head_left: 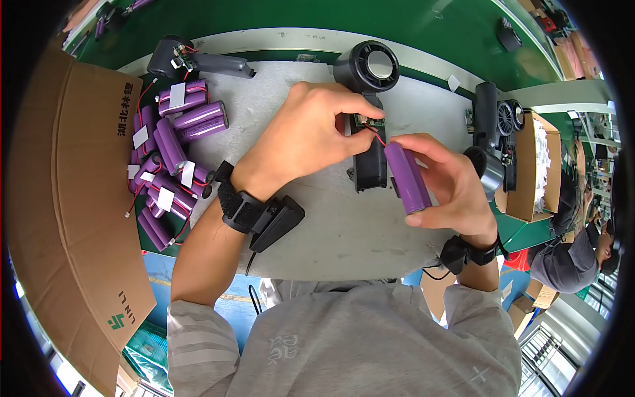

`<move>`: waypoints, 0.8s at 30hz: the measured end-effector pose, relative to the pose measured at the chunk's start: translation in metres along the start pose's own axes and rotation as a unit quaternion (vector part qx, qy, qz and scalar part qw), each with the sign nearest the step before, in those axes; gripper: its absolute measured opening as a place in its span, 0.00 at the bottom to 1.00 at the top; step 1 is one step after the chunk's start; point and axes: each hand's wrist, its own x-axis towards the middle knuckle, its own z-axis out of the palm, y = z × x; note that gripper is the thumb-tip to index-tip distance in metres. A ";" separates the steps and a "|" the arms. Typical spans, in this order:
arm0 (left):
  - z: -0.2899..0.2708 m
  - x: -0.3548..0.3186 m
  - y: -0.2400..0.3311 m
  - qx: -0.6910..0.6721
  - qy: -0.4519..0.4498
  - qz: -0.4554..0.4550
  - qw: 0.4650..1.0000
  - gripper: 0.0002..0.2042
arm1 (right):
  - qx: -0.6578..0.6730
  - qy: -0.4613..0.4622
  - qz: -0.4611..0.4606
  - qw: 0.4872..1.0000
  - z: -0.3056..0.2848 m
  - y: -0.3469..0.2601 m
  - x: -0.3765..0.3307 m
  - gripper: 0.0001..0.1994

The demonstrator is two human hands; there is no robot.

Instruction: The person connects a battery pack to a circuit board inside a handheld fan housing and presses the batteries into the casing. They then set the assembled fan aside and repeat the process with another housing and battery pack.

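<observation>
A handheld fan (368,69) with a round dark head lies in front of me, its handle shell (370,165) open toward me. A green circuit board (370,122) shows inside the handle. My left hand (321,126) is closed at the board, thumb and forefinger pinching the thin wire lead (376,134); its plug is hidden by the fingers. That lead runs to a purple battery pack (407,177), which my right hand (450,180) grips between thumb and fingers. The pack is tilted beside the handle, just right of it.
More purple battery packs (192,122) with leads and white tabs are heaped at left, beside a tall cardboard box (79,198). Another opened fan (215,64) lies at back left. Several fan parts (487,119) and a small carton (529,172) stand at right. A person (569,261) sits farther right.
</observation>
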 end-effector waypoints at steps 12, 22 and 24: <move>-0.011 -0.006 0.007 0.022 -0.052 -0.013 0.998 0.13 | -0.306 0.056 -0.117 0.943 0.022 0.020 0.011 0.36; -0.019 -0.007 0.004 0.050 -0.089 0.031 0.994 0.11 | -0.368 0.050 -0.127 0.920 0.029 0.020 0.010 0.37; -0.020 -0.007 0.003 0.049 -0.097 0.032 0.994 0.11 | -0.364 0.050 -0.133 0.921 0.029 0.022 0.008 0.37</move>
